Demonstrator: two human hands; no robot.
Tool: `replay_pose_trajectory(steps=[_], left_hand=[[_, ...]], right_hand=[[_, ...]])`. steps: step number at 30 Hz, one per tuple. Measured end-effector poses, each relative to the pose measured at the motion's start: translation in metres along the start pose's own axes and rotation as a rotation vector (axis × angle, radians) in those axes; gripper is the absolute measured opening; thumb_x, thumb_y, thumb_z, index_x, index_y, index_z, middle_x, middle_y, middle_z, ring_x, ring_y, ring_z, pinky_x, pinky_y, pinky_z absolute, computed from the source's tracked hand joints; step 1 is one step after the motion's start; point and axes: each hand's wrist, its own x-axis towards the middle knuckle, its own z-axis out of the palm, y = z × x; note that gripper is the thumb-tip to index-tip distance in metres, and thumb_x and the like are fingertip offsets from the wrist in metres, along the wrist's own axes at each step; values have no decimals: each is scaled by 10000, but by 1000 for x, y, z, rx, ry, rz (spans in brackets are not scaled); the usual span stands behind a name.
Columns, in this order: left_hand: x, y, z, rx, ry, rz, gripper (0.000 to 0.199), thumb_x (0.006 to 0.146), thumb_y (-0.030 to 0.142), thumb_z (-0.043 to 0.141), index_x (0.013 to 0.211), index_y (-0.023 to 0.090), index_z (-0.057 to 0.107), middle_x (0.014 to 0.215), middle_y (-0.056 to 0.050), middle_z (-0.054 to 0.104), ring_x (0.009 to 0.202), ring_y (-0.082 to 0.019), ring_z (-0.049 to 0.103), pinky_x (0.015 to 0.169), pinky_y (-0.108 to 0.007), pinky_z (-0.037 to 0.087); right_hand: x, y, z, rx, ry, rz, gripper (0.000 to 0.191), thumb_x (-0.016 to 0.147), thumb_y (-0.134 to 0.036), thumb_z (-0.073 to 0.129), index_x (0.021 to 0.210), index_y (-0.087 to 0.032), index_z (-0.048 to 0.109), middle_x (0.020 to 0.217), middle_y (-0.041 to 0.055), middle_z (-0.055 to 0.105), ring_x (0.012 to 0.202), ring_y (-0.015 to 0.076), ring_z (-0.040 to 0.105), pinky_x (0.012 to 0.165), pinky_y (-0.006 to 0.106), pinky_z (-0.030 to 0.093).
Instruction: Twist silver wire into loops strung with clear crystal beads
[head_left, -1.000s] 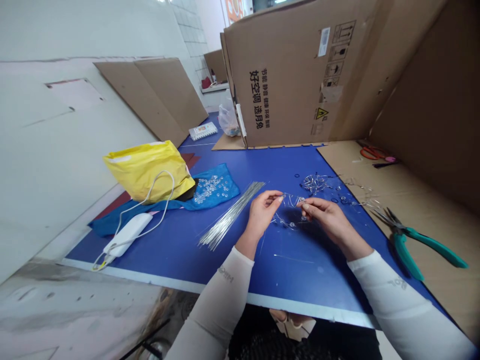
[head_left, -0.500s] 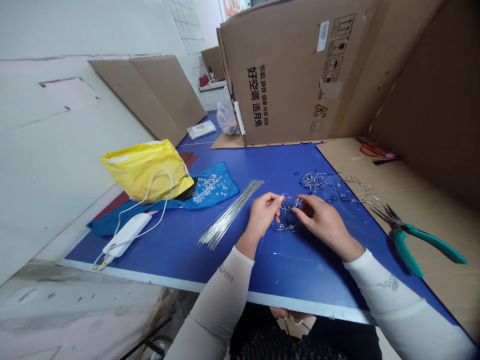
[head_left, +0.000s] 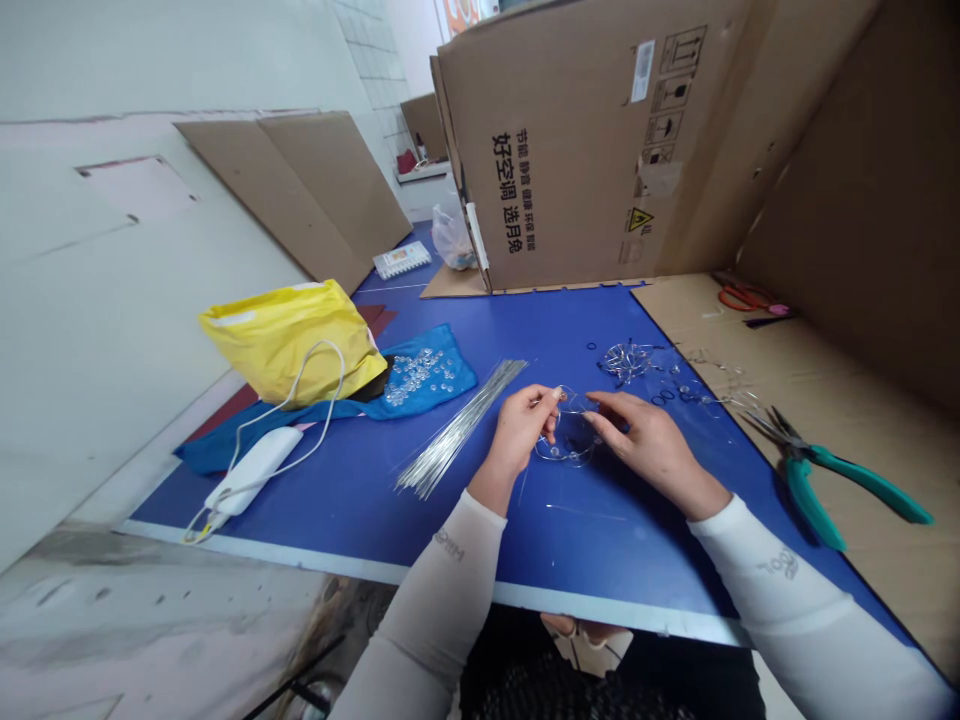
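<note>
Between finger and thumb, my left hand (head_left: 519,432) pinches a looped beaded wire (head_left: 571,460), thin and silvery with clear beads along its lower curve. My right hand (head_left: 646,436) faces it from the other side, thumb and forefinger drawn close around part of the same wire. The loops hang just above the blue tabletop (head_left: 480,540); fine detail at the fingertips is too small to make out. Left of my hands lies a bundle of straight metal wires (head_left: 461,430). Beyond my right hand sits a tangle of wire pieces (head_left: 630,362) with small black rings.
Green-handled pliers (head_left: 832,475) lie at right, partly on cardboard (head_left: 862,580). Orange-handled scissors (head_left: 742,297) are farther back. Clear beads (head_left: 420,375) rest on blue plastic beside a yellow bag (head_left: 292,340). A white power strip (head_left: 255,470) with its cord lies left. A large carton (head_left: 585,150) stands behind.
My right hand's fingertips have shifted slightly left and closer together on the wire. The beaded loops have swung a little to the left. My left hand has barely moved.
</note>
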Motion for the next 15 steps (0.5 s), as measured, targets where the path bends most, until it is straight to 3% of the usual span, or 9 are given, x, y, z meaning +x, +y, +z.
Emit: replay_pose_trajectory(steps=[4, 15], left_hand=[[0, 3, -1, -9, 0, -5, 401, 798, 545, 733, 820, 149, 674, 626, 41, 510, 479, -65, 456, 408, -199, 385], [1, 3, -4, -53, -24, -45, 383, 769, 493, 776, 902, 140, 710, 644, 41, 509, 491, -48, 425, 407, -183, 309]], right_hand=[[1, 4, 1, 102, 23, 27, 325, 989, -378, 577, 1201, -190, 737, 1068, 111, 780, 926, 252, 738, 851, 384, 565], [5, 4, 1, 285, 69, 112, 291, 956, -423, 598, 1045, -230, 796, 958, 89, 776, 869, 239, 711, 834, 398, 553]])
